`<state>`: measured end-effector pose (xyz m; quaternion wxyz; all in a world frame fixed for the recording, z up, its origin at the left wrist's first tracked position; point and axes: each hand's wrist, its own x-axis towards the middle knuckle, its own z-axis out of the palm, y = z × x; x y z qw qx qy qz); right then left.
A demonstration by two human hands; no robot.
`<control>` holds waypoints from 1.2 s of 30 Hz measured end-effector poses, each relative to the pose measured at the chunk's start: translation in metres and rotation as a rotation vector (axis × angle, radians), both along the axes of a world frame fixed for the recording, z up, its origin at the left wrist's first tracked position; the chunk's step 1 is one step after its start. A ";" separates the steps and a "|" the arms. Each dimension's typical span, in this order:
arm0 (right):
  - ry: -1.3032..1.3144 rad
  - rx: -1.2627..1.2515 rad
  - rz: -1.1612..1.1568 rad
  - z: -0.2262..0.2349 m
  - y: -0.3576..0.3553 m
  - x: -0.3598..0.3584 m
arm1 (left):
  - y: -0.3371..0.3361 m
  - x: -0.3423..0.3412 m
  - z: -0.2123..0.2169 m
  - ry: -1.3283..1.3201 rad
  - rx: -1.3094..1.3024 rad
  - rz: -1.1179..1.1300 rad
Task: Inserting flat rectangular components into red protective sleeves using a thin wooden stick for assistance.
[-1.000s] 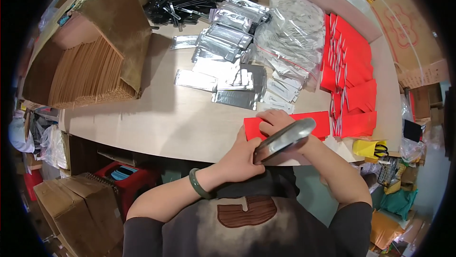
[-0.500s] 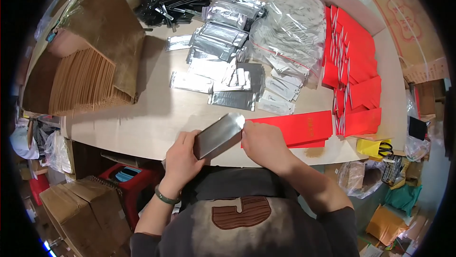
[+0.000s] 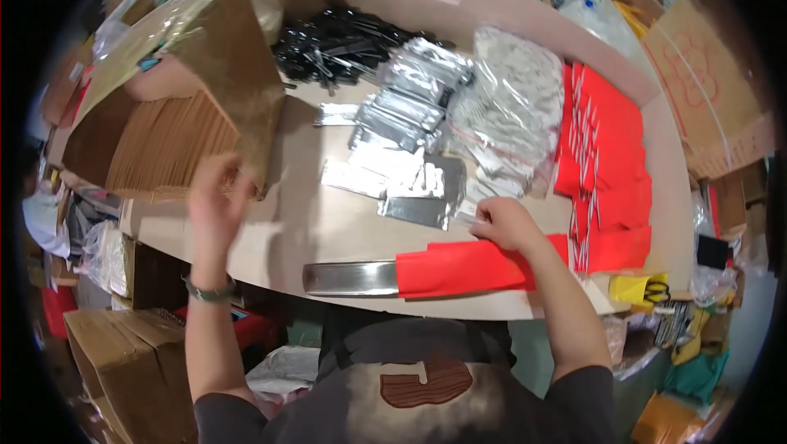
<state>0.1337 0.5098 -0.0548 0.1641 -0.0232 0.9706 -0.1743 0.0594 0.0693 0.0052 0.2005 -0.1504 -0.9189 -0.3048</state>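
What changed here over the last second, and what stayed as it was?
The silver pouch, held in both hands before, now lies at the table edge, its right end inside a red envelope. The left hand has let go and moved left toward the stacked brown cartons. The right hand went up to the clear bags. The piles stayed put.

single head view, fisheye, looks steeply down at table [image 3: 311, 223] from close above, edges bent.

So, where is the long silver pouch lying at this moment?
In the head view the silver pouch lies flat near the table's front edge, its right end under the red envelope, between the left hand and right hand.
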 end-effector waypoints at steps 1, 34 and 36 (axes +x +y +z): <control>0.008 -0.052 -0.021 -0.002 -0.003 -0.002 | -0.013 -0.018 0.007 0.067 -0.049 0.141; 0.423 -0.275 0.495 0.002 -0.120 0.078 | 0.023 0.118 -0.070 -0.695 0.312 -0.201; 0.463 -0.204 0.519 -0.023 -0.129 0.076 | 0.069 0.123 -0.104 -0.426 0.139 -0.427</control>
